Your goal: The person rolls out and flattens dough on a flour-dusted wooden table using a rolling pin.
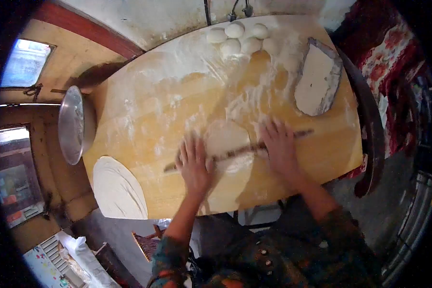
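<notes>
A thin dark rolling pin (235,152) lies aslant across the lower part of a round flat piece of dough (225,134), both slightly blurred. On the pin's left part rests my left hand (194,161), fingers spread and pointing away from me. My right hand (279,144) lies over the pin's right part, its fingers also apart and blurred. Neither hand wraps round the pin. White flour dusts the wooden board (158,115) around the dough. Several dough balls (234,30) sit together at the board's far edge.
Rolled-out dough sheets (117,187) are stacked at the board's near left corner. A metal bowl (72,126) stands tilted at the left edge. At the upper right lies a pale slab-like item with a grey edge (318,79). A dark curved wooden rail (369,129) borders the right side.
</notes>
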`<action>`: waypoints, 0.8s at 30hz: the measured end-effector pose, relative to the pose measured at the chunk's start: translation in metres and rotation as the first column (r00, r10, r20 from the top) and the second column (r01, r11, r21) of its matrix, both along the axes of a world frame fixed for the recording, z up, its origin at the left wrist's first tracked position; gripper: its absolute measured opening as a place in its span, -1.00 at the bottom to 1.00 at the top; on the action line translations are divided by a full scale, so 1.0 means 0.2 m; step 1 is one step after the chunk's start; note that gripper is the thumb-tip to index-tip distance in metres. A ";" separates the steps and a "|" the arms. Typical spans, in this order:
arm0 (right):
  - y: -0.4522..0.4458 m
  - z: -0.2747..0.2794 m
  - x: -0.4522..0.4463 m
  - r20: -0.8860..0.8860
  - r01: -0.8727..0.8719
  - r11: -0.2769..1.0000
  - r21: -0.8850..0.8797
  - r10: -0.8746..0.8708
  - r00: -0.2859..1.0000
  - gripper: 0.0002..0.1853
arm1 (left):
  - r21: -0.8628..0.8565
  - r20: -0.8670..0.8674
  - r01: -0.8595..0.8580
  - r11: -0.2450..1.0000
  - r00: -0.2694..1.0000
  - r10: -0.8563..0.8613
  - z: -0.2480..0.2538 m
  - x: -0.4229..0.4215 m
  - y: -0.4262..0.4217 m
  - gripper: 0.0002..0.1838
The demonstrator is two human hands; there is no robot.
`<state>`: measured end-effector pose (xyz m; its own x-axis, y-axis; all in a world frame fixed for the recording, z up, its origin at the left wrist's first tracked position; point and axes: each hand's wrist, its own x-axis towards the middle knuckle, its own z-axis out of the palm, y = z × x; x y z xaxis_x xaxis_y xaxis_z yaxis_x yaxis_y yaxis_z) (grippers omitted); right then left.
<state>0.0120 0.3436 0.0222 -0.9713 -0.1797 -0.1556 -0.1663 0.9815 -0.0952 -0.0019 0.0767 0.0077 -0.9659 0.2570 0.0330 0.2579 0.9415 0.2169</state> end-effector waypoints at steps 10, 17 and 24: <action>0.05 -0.09 -0.15 -0.219 -0.186 0.978 -0.098 0.161 0.962 -0.51 | 0.472 0.168 -0.006 0.882 0.982 -0.083 0.04 -0.31 0.10 -0.69; 0.09 -0.13 0.03 -0.319 -0.338 0.922 -0.191 0.268 0.909 -0.67 | 0.428 0.275 -0.052 0.902 0.958 -0.076 0.08 -0.24 0.12 -0.68; 0.13 0.01 0.07 -0.404 -0.548 0.828 -0.123 0.463 0.789 -0.77 | 0.336 0.298 -0.054 0.940 0.953 -0.051 0.01 -0.23 0.23 -0.74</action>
<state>0.0252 0.3690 0.0232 -0.7113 -0.6476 0.2733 -0.6954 0.7050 -0.1393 -0.0475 0.1218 0.0100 -0.9444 0.2801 -0.1719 0.1300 0.7988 0.5874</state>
